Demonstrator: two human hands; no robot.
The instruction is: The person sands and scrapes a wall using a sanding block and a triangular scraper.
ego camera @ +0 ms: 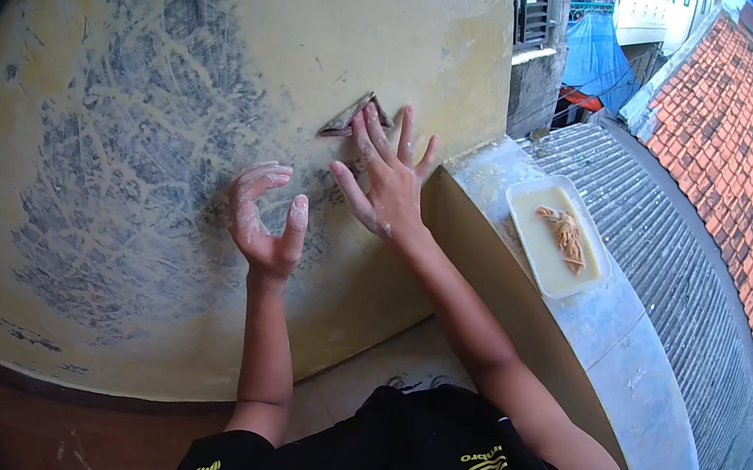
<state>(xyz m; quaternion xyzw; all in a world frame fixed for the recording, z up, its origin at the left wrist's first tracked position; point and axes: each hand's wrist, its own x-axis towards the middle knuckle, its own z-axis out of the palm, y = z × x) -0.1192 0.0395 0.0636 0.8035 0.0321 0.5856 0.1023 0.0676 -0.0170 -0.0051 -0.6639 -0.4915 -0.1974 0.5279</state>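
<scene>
My right hand [391, 180] is spread against the yellow painted wall [405, 18], its fingertips pressing a folded piece of dark sheet, perhaps sandpaper [345, 122], flat to the surface. Whitish residue marks the fingers. To its left, my left hand [266, 217] is coated in pale residue, with its fingers curved and apart from the thumb, holding nothing. A broad grey, scraped-looking patch [138, 204] covers the wall left of both hands. On the ledge at the right, a white tray [549, 291] holds cloudy pale liquid and a wet, crumpled tan cloth [565, 238].
A tiled ledge [626, 346] curves along the right side, above a low wall. Beyond it lie a corrugated roof [669, 288] and an orange tiled roof [727, 117]. A louvred window [535, 6] and blue tarpaulin [596, 57] show at the top right.
</scene>
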